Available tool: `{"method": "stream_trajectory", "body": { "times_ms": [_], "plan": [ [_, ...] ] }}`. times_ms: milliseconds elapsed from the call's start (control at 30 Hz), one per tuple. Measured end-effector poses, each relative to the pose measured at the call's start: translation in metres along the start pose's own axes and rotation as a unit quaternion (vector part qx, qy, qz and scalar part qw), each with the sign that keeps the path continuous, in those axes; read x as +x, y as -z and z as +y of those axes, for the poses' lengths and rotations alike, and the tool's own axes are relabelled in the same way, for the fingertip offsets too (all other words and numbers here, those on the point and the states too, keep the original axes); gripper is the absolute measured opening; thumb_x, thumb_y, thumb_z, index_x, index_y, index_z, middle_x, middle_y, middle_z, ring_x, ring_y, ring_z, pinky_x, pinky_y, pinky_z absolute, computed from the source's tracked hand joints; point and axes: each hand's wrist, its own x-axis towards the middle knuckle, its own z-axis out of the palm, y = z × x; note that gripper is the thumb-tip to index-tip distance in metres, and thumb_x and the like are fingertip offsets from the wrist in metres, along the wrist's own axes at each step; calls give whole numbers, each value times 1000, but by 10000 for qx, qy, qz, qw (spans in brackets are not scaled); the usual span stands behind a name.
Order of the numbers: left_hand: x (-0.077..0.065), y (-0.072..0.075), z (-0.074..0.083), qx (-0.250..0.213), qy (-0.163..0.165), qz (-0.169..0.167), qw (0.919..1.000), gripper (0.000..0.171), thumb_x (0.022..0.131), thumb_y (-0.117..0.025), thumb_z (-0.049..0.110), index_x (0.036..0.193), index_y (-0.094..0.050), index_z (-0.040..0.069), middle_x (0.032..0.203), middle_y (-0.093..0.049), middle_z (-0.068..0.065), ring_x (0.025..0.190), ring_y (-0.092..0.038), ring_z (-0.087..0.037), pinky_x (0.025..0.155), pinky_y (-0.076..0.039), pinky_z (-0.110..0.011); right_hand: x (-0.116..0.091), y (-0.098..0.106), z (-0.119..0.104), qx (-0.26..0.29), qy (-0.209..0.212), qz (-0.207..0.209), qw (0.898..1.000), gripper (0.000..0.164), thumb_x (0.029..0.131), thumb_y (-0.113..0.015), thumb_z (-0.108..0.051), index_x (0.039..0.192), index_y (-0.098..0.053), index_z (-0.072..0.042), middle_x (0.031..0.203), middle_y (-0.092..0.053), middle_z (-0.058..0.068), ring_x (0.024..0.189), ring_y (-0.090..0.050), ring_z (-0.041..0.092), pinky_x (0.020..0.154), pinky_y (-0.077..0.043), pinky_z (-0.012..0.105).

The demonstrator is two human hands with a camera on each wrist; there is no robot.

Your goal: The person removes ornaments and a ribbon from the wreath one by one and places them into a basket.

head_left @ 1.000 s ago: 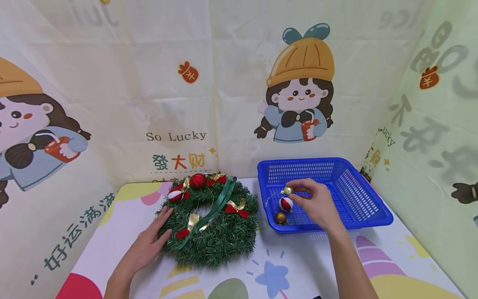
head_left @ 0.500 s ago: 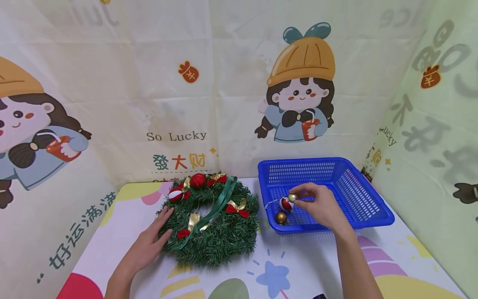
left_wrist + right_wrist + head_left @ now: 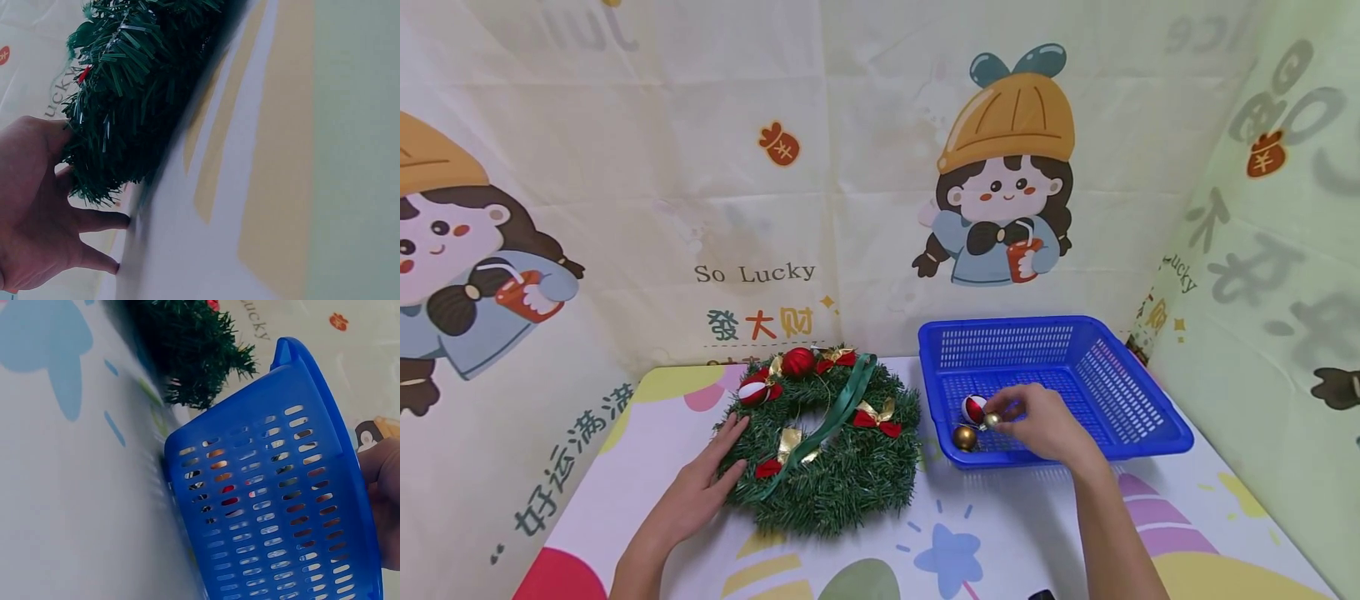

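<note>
A green wreath (image 3: 850, 492) lies on the table with a dark green ribbon (image 3: 842, 408), red and gold bows (image 3: 876, 419) and a red ball ornament (image 3: 797, 362) on it. My left hand (image 3: 696, 492) rests against its left side, fingers spread; in the left wrist view fingertips touch the tabletop beside the needles. Over the blue basket (image 3: 1120, 433), my right hand (image 3: 1045, 425) pinches a small pale gold ball ornament (image 3: 992, 421). Close to it in the basket are a red and white ball (image 3: 973, 408) and a bronze ball (image 3: 965, 437). The basket wall hides most of this hand in the right wrist view.
The basket's slotted side wall (image 3: 269, 506) fills much of the right wrist view. A printed cloth backdrop (image 3: 865, 208) stands behind the table. A small dark object (image 3: 1042, 595) shows at the bottom edge of the head view.
My right hand has moved down and slightly toward me inside the basket with the gold ball, now beside the bronze one. The left hand and the wreath have stayed put.
</note>
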Motion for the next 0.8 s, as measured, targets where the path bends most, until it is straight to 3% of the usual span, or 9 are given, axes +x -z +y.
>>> {"method": "stream_trajectory", "body": {
  "times_ms": [300, 800],
  "plan": [
    [-1, 0, 1, -43, 27, -13, 10000, 63, 110, -53, 36, 167, -29, 21, 174, -18, -16, 155, -23, -52, 114, -30, -75, 1, -2, 2, -194, -209, -339, 9990, 18, 89, -76, -2, 105, -79, -8, 97, -73, 5, 88, -65, 21, 76, -61, 38],
    [-1, 0, 0, 5, -36, 56, 10000, 63, 110, -54, 34, 166, -30, 20, 174, -20, -17, 154, -24, -52, 114, -30, -75, 2, -8, 3, -491, -305, -554, 9968, 18, 87, -75, -2, 104, -79, -7, 96, -73, 4, 93, -64, 23, 88, -58, 49]
  ]
}}
